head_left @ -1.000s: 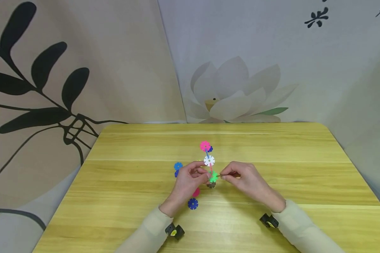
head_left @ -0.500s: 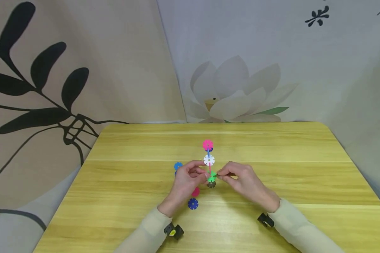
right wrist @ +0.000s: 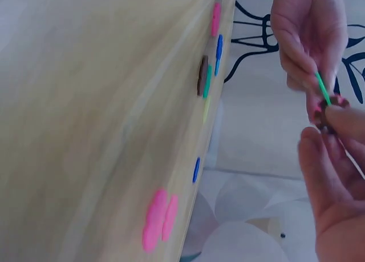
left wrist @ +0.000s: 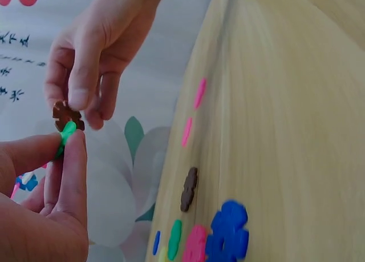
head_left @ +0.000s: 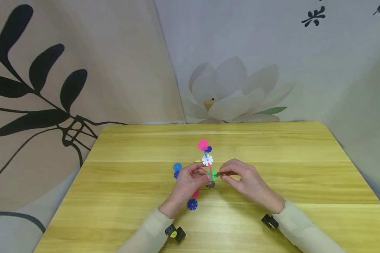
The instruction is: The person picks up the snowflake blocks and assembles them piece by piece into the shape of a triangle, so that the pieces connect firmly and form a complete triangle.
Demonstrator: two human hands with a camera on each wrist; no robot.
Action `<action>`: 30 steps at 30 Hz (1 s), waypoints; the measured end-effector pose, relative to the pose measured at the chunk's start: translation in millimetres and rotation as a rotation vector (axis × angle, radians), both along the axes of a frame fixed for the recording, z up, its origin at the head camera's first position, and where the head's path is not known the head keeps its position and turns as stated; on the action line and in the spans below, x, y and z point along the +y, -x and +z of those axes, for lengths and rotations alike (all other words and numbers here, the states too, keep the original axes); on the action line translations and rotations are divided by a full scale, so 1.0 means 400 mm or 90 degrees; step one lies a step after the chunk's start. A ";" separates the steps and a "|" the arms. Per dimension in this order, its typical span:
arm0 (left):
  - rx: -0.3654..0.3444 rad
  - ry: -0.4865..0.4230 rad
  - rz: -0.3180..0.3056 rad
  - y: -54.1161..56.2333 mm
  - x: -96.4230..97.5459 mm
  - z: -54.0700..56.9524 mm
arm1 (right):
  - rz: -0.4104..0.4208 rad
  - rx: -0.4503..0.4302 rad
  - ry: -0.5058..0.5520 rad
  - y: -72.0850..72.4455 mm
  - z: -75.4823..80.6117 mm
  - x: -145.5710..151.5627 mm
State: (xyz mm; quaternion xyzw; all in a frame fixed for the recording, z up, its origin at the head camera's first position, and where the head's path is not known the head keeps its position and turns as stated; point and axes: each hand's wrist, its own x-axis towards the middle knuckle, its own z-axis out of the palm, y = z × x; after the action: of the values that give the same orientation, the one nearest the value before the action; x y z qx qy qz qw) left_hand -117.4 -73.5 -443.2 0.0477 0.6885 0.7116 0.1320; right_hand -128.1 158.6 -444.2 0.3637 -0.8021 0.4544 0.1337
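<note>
My left hand (head_left: 191, 181) pinches a green snowflake disc (head_left: 213, 175) between thumb and fingers. From it rises a chain of joined discs: an edge-on pink one, a white disc (head_left: 207, 160), an edge-on blue one and a pink disc (head_left: 203, 144) at the top. Opposite, my right hand (head_left: 245, 177) pinches a brown snowflake disc (left wrist: 67, 115) by its edge. Its rim meets the edge of the green disc (right wrist: 323, 88) at an angle; how deep the slots engage, I cannot tell. Fingers partly cover both discs.
Loose discs lie on the wooden table (head_left: 114, 196): a dark blue disc (head_left: 192, 204) and a pink disc (head_left: 195, 193) near my left wrist, a brown disc (head_left: 210, 185) below the hands, a light blue disc (head_left: 177, 167) at left. A patterned cloth (head_left: 240, 42) hangs behind.
The right hand went in toward the green disc, then drew back slightly right with the brown disc, now more visible. The chain's top swung right, then back left.
</note>
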 end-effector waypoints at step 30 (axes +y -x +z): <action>0.007 0.065 0.010 0.009 -0.019 -0.011 | -0.044 -0.182 -0.318 0.103 -0.036 0.152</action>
State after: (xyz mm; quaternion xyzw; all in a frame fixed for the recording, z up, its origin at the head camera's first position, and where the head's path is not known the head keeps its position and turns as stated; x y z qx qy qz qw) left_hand -120.9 -81.0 -447.4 0.0394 0.7249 0.6762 0.1250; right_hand -169.4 219.4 -458.6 0.2900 -0.9119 0.2844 -0.0592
